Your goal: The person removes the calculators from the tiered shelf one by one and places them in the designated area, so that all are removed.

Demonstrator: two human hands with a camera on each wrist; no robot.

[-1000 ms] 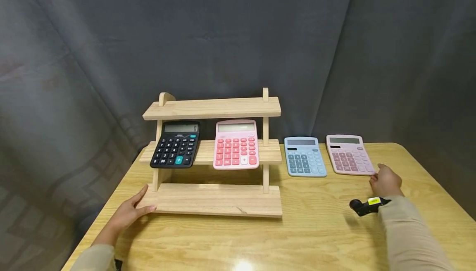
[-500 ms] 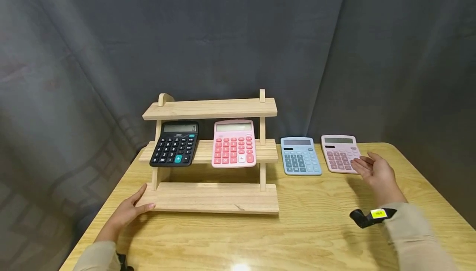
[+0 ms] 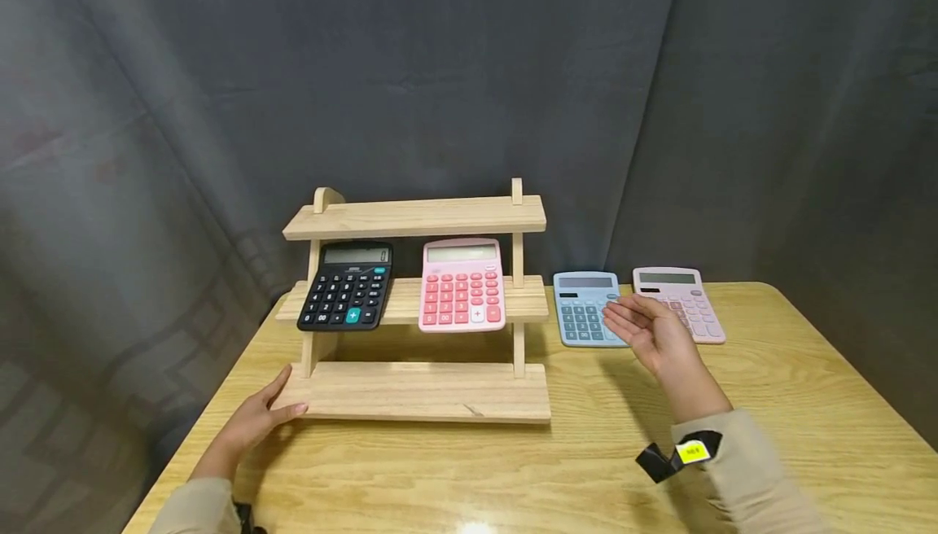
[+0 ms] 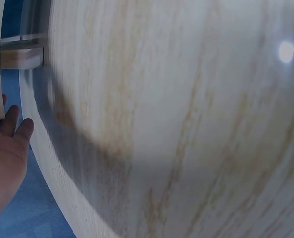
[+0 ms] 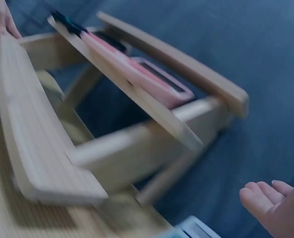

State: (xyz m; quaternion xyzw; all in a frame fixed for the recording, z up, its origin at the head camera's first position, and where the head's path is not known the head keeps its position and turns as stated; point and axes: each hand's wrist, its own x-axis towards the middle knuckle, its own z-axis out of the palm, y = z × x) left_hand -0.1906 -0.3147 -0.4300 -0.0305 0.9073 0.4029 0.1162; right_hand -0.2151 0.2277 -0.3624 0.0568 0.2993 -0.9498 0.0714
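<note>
Blue calculator, one: rested face up at the rear of the table, just right of the wooden rack, its right side partly covered from view by the right hand. Light pink calculator, one: just beside it on the right, also partly screened. Pink calculator with coral keys and black calculator, one each: set apart on the rack's middle board.

Handling, as judged: light, even pressure at the rack's end seemed sound, enough to prevent sliding without tipping the loaded board. Any hold on the blue calculator would have been cleanest by its long sides, off the keys and without nudging its neighbour.

Left hand: gripped the left end of the lowest board, thumb over the front edge, fingers at the side; forearm entered from lower left. Right hand: free of any load, fingers extended and close together, pointing leftward, palm partly upturned; forearm entered from lower right. By the right wrist view its fingers appeared raised, well apart from the rack; contact with the blue calculator could not be confirmed.
</note>
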